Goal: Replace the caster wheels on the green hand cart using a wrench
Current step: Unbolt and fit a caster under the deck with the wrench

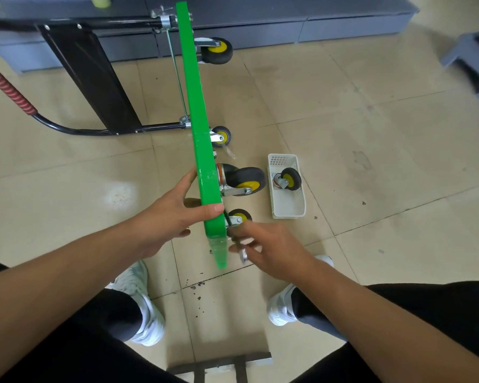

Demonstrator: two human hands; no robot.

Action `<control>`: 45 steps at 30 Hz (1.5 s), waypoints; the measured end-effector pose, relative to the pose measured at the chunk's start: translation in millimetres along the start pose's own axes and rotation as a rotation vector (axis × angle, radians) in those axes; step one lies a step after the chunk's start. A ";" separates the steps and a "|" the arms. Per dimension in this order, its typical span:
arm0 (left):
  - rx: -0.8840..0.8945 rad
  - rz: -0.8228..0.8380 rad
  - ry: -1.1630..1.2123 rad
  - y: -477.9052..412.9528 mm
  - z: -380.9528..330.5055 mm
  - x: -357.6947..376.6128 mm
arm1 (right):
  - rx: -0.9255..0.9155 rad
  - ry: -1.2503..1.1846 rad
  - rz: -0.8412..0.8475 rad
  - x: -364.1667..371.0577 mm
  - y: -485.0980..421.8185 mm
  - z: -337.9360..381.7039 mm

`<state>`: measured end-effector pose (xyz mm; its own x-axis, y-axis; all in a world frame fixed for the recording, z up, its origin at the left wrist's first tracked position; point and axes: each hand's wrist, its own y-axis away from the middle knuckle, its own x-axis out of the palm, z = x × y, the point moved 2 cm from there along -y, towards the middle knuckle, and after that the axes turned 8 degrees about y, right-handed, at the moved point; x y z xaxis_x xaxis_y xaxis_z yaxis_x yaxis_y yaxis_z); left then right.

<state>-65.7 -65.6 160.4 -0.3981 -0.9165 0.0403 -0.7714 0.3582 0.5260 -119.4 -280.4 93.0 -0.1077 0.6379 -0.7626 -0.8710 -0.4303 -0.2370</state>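
Left hand [172, 214] grips the near end of the green hand cart [197, 106], thumb over the deck's upper edge. The cart stands on its side on the floor, wheels facing right. Right hand [268, 250] pinches a small blurred metal tool, judged to be the wrench [244, 255], just beside the near caster [239, 217]. The deck looks rigid, smooth and fairly heavy, so hold its edge and not the swivelling wheels. A spare caster [288, 178] lies in the white basket [288, 212].
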 end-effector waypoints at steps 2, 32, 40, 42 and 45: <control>0.002 0.006 -0.001 0.0 -0.6 0.6 | -0.089 0.120 -0.020 11.3 8.2 -0.7; -0.014 0.025 -0.009 0.2 -1.8 -1.8 | 0.064 0.005 -0.271 -5.0 11.4 -5.4; -0.018 0.022 -0.011 1.0 -2.8 0.3 | 0.511 -0.547 -0.043 -55.8 -34.9 13.7; -0.020 0.025 -0.007 1.4 -3.5 0.6 | 0.561 -0.570 0.021 -61.4 -42.0 13.2; -0.022 0.023 -0.007 0.8 -4.1 0.7 | 0.593 -0.577 0.075 -66.8 -50.1 13.0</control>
<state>-64.5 -66.7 164.3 -0.4185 -0.9070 0.0468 -0.7509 0.3745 0.5440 -74.8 -293.2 163.7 -0.2634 0.9178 -0.2971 -0.9426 -0.1793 0.2818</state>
